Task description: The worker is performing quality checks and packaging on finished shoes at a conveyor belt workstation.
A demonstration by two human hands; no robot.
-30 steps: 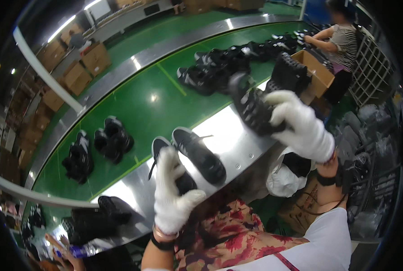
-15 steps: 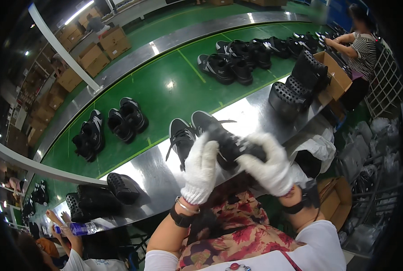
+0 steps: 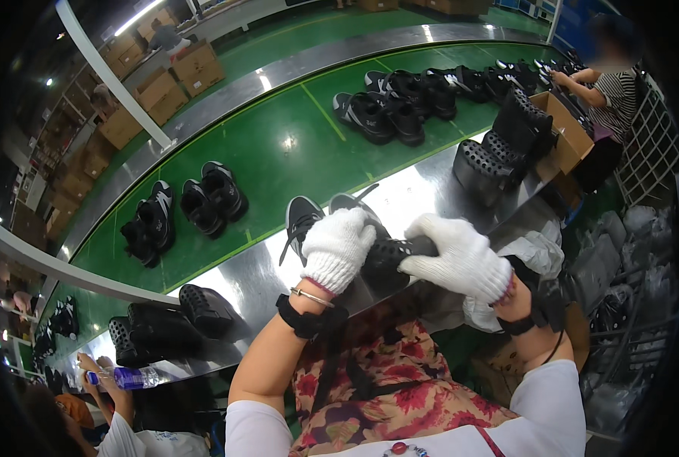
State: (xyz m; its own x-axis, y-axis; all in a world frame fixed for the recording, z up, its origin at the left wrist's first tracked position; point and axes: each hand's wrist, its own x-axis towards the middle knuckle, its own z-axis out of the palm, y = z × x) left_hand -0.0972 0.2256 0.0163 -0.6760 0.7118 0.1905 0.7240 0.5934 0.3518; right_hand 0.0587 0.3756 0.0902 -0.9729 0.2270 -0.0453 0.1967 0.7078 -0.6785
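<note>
Two black lace-up sneakers with grey toes lie side by side before me on the metal ledge. My left hand (image 3: 338, 247), in a white knitted glove, is closed over the right-hand sneaker (image 3: 345, 202) and covers much of it. A black block dotted with holes (image 3: 391, 253) sits at that sneaker's heel end; I cannot tell how far inside it is. My right hand (image 3: 457, 263), gloved too, grips the block's near right end between thumb and fingers. The left-hand sneaker (image 3: 302, 221) lies beside my left hand, its laces loose.
Similar perforated black blocks (image 3: 486, 164) stand at the right by an open carton (image 3: 566, 137), others (image 3: 206, 308) at the left. Pairs of sneakers (image 3: 221, 199) rest on the green belt (image 3: 278, 152). A co-worker (image 3: 613, 91) stands far right; another's arms show near a bottle (image 3: 130, 378).
My left hand has turned and closed over the sneaker, its fingers now bent forward. The perforated block, blurred before, is plainly seen under my right hand.
</note>
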